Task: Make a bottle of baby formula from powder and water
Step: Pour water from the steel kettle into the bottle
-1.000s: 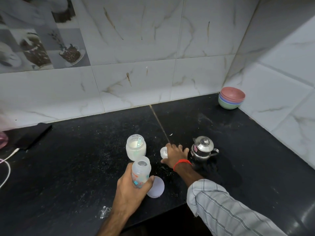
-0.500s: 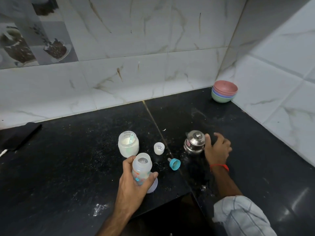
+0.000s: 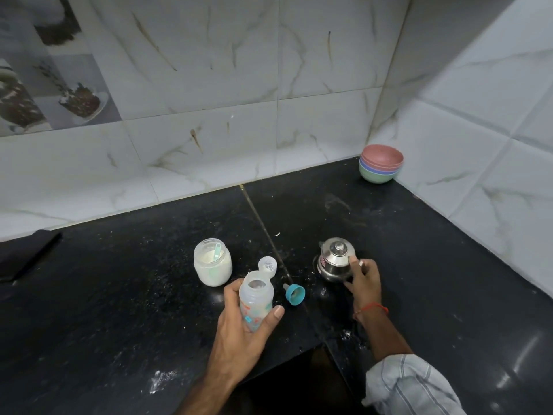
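Observation:
My left hand [image 3: 239,330] grips an open, uncapped baby bottle [image 3: 256,301] with a coloured print, held upright over the black counter. Behind it stands an open jar of white formula powder [image 3: 212,263] with a pale green scoop inside. A small clear cap [image 3: 267,265] and a teal nipple ring [image 3: 294,293] lie between the jar and the kettle. My right hand [image 3: 363,278] curls around the handle side of a small lidded steel kettle [image 3: 334,260] that stands on the counter.
A stack of coloured bowls [image 3: 381,163] sits in the far right corner by the tiled walls. A dark flat object [image 3: 27,254] lies at the left edge. The black counter [image 3: 119,310] carries scattered powder specks, and its front edge has a cut-out near my arms.
My right hand left the small cap, moved right and closed on the kettle's handle. The teal ring is now visible on the counter. My left hand keeps holding the bottle.

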A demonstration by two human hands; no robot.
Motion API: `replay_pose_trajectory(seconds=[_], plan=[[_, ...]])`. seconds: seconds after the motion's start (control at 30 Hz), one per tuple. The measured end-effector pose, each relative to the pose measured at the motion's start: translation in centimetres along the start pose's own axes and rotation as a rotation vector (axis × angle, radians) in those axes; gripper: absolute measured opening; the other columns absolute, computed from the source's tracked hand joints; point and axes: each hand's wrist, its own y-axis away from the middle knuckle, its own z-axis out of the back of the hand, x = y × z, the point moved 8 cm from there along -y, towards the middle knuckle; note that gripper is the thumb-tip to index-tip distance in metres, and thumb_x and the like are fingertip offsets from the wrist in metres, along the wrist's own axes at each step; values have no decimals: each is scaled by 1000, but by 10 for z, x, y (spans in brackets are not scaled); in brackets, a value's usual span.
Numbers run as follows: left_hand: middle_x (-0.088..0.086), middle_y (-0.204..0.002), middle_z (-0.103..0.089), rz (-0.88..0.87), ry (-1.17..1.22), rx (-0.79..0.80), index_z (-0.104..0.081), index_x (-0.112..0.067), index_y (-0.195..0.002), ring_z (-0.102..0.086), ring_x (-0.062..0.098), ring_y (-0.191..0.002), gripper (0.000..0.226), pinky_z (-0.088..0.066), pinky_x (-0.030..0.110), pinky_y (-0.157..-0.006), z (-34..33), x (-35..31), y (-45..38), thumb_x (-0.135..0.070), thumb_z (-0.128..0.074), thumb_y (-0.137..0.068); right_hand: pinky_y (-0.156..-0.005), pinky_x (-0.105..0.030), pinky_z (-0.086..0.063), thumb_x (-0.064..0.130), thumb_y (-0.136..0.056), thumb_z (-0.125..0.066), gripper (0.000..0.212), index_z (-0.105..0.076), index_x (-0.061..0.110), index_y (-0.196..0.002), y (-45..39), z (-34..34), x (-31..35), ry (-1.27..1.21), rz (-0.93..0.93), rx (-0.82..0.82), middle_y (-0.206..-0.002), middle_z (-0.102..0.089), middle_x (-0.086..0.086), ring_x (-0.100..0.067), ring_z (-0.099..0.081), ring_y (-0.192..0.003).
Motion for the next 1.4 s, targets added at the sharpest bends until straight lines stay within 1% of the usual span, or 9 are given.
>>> replay_pose_trajectory(seconds=[0.17,0.3,0.43,0.67,0.87,0.97,1.03,1.2,1.4], plan=[[-14,-120,-65,35,-16,35,-40,-45,-120,-61,-4,-112,61,-52,9,-83,-7,6,6,-58,-77,-73,-81,-49,-59,25,-106,-56,25,-48,26,-82,15,9,37,-79,95,83,-96,-59,2,-12,-61,-93],[-25,-114,-63,14,-45,68,-38,-55,-118,-65,4,-108,57,-55,17,-82,-18,7,14,-65,-78,-78,-72,-35,-54,19,-105,-56,24,-53,25,-83,36,14,81,-123,203,169,-84,-66,16,2,-65,-78],[-24,-117,-62,-7,-78,96,-42,-52,-118,-65,12,-107,52,-56,26,-85,-27,4,17,-64,-74,-79,-73,-28,-48,14,-103,-58,23,-60,25,-83,64,15,116,-99,293,277,-89,-65,10,-3,-61,-79],[-29,-117,-62,-12,-95,138,-52,-38,-122,-61,1,-110,48,-50,12,-85,-39,-4,19,-41,-82,-85,-75,-17,-51,11,-102,-59,22,-65,23,-85,121,10,155,-11,376,456,-95,-66,2,-9,-58,-84],[-27,-118,-64,-29,-74,174,-54,-35,-125,-61,0,-112,51,-47,7,-85,-46,-7,24,-42,-83,-84,-74,-24,-50,22,-97,-63,7,-64,16,-94,160,6,181,152,505,498,-100,-68,-2,-11,-59,-83],[-22,-119,-65,-35,-59,197,-54,-35,-126,-61,2,-111,52,-49,10,-84,-47,-7,26,-43,-84,-84,-77,-38,-52,30,-99,-67,5,-64,29,-95,168,3,190,275,587,501,-106,-68,-6,-22,-61,-87],[-20,-119,-65,-46,-56,210,-53,-36,-126,-62,5,-110,54,-51,13,-84,-47,-8,27,-48,-83,-83,-82,-44,-53,41,-95,-64,7,-63,35,-96,173,0,194,375,629,493,-107,-68,0,-31,-62,-97],[-22,-118,-64,-64,-42,229,-52,-38,-126,-62,4,-110,58,-56,21,-85,-45,-8,27,-56,-81,-79,-87,-20,-46,37,-97,-64,10,-63,27,-100,188,-9,198,579,725,457,-108,-67,13,-18,-56,-109],[-19,-118,-64,-66,-33,241,-53,-38,-125,-62,6,-109,62,-58,30,-86,-41,-5,28,-65,-77,-75,-90,-15,-42,33,-96,-65,13,-63,21,-100,205,-24,205,734,857,460,-107,-65,13,-15,-52,-111]])
